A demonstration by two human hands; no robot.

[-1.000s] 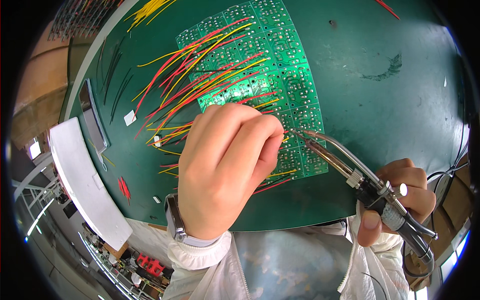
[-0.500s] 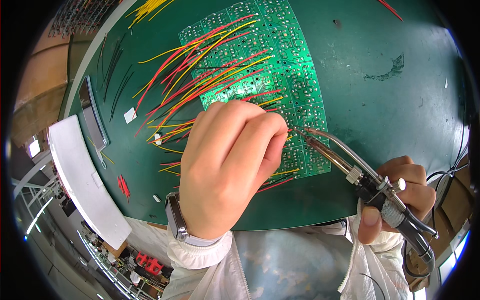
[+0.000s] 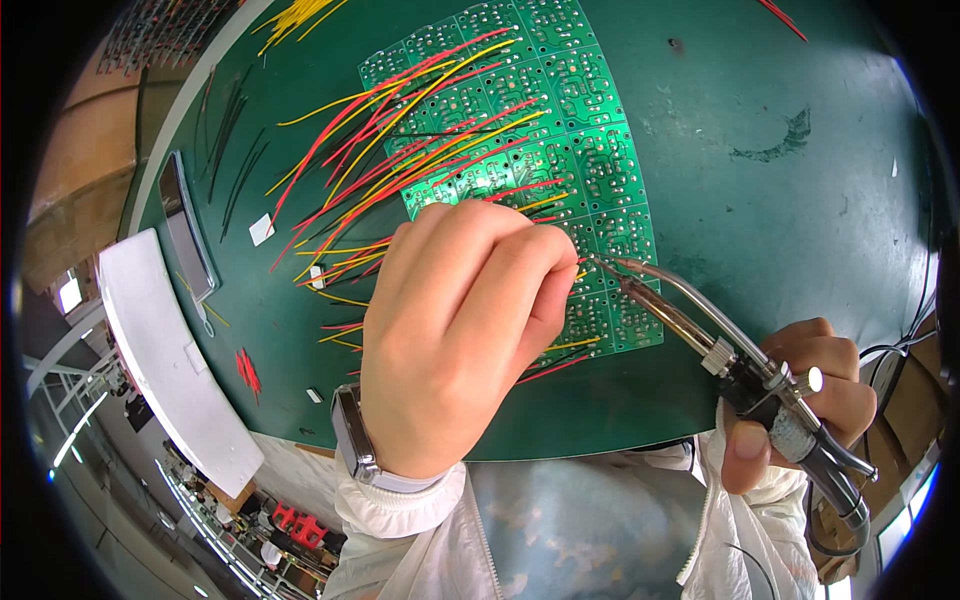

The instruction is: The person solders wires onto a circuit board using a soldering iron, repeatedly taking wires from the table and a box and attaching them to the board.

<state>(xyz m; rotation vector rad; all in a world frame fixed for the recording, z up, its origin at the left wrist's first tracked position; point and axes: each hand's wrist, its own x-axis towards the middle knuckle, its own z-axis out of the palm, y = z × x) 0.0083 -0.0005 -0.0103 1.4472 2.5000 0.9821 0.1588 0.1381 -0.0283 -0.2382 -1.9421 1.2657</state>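
Note:
A green panel of circuit boards point(image 3: 610, 165) lies on the table, with red, yellow and black wires point(image 3: 400, 180) fanning off it to the left. My left hand point(image 3: 460, 320) is over the panel's lower part, its thumb and forefinger pinched on a red wire whose end shows just past the fingertips. The rest of that wire is hidden under the hand. My right hand point(image 3: 810, 400) is wrapped round a soldering iron point(image 3: 740, 375) with a curved metal feed tube along its side. The iron's tip meets the board beside the red wire's end.
Green matting point(image 3: 740, 220) covers the table. To the left are loose black wires point(image 3: 230, 120), a dark flat rectangular case point(image 3: 185, 230), a curved white panel point(image 3: 170, 350) and short red wires point(image 3: 248, 374). Yellow wires point(image 3: 300, 18) lie at the far left. A cable point(image 3: 900, 345) trails at right.
The soldering iron and my right hand have shifted very slightly right and down, with the tip still at the red wire's end. My left hand stays practically in place.

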